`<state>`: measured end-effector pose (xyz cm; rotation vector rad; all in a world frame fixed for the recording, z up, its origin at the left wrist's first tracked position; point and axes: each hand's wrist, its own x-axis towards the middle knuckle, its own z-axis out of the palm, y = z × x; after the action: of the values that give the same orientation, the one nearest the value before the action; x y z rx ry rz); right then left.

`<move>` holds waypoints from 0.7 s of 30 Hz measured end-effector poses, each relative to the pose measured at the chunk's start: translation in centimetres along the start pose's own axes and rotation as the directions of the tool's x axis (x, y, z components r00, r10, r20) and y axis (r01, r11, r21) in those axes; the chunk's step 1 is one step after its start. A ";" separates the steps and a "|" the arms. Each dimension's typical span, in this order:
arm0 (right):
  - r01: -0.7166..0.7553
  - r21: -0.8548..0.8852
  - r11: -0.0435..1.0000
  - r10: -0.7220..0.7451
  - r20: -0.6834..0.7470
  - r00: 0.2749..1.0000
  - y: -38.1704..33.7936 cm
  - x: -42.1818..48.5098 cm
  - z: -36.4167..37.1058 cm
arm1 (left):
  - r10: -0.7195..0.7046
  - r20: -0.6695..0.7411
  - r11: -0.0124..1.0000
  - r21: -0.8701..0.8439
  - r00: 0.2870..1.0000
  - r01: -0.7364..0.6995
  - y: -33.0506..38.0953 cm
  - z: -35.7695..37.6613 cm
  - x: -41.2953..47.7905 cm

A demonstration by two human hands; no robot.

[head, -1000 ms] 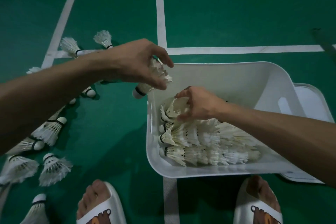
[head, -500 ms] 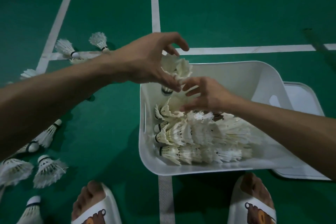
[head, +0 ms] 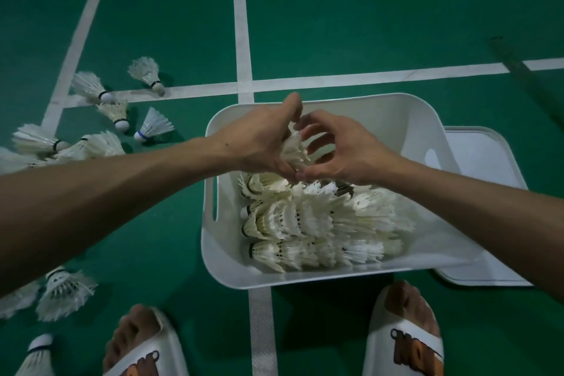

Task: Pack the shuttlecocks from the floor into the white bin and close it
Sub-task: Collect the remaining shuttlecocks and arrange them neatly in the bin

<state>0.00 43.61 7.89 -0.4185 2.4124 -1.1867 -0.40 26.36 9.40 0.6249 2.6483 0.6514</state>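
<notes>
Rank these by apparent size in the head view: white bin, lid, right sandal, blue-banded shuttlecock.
1. Bin, clearly largest.
2. Lid, partly hidden behind the bin.
3. Right sandal, cropped by the frame and nearer the camera, so unsure against the lid.
4. Blue-banded shuttlecock, smallest.

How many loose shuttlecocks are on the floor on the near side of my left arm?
3: one shuttlecock below the left forearm, a second beside it at the left edge, a third in the bottom-left corner by the left slipper. The arm may hide more.
</notes>
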 end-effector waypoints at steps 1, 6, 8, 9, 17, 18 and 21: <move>0.001 -0.033 0.999 0.000 0.005 1.000 0.2 0.2 0.0 | -0.012 0.003 1.000 -0.017 1.000 0.012 -0.2 0.1 0.1; -0.044 -0.258 0.965 0.042 -0.013 0.999 2.0 1.0 0.2 | -0.147 0.207 0.974 0.200 0.967 0.105 -2.4 0.4 0.1; -0.064 -0.281 0.958 0.061 -0.020 0.998 2.6 1.4 0.8 | -0.176 0.256 0.924 0.377 0.950 0.069 -3.1 0.7 0.0; -0.066 -0.288 0.955 0.067 -0.010 0.998 2.7 1.5 1.2 | -0.180 0.259 0.905 0.422 0.949 0.057 -3.3 0.9 0.0; -0.068 -0.356 0.932 0.097 0.062 0.993 2.1 2.6 4.6 | -0.169 0.308 0.925 0.377 0.936 0.043 -3.3 1.7 0.8; -0.070 -0.365 0.928 0.101 0.068 0.993 2.0 2.6 4.9 | -0.166 0.315 0.930 0.365 0.935 0.042 -3.5 1.7 0.8; -0.092 -0.345 0.934 0.129 0.086 0.988 2.3 2.7 4.9 | -0.167 0.314 0.939 0.340 0.935 0.053 -4.0 1.4 0.9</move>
<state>-0.11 40.47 2.74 -0.4295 2.5116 -0.6791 -1.88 24.12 6.07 0.6045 2.4526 0.0554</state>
